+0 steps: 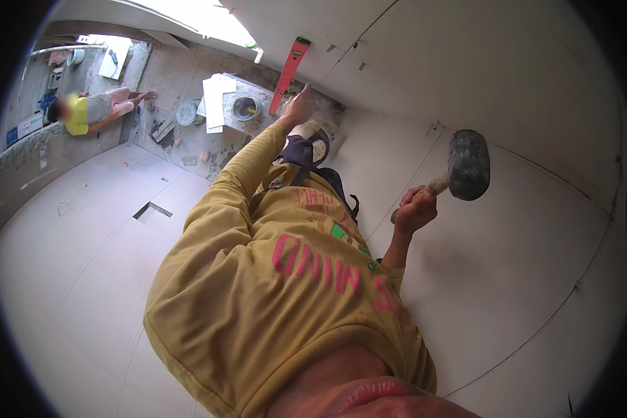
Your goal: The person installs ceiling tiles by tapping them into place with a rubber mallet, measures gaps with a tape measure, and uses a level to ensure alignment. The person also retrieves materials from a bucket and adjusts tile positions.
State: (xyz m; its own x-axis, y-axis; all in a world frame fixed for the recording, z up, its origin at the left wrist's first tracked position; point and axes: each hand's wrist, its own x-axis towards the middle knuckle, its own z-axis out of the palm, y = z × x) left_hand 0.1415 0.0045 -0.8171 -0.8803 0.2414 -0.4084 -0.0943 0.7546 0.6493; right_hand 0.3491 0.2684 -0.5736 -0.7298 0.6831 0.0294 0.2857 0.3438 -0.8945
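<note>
My right hand (416, 209) is closed round the short wooden handle of a rubber mallet (469, 164). The mallet's thick dark head is raised in front of large pale tiles (522, 258). My left hand (299, 106) reaches out with fingers extended, close to the tiled surface; whether it touches is unclear. Just beside that hand, a red spirit level (290, 75) stands tilted against the tiles. Its lower end is near my wrist.
A bucket (246, 108), white tile pieces (214, 104) and another bucket (187, 112) lie beyond my left arm. Farther left is a person in a yellow top (79, 115). The pale tiling at left has a rectangular cut-out (152, 212). Dark joints run between the tiles.
</note>
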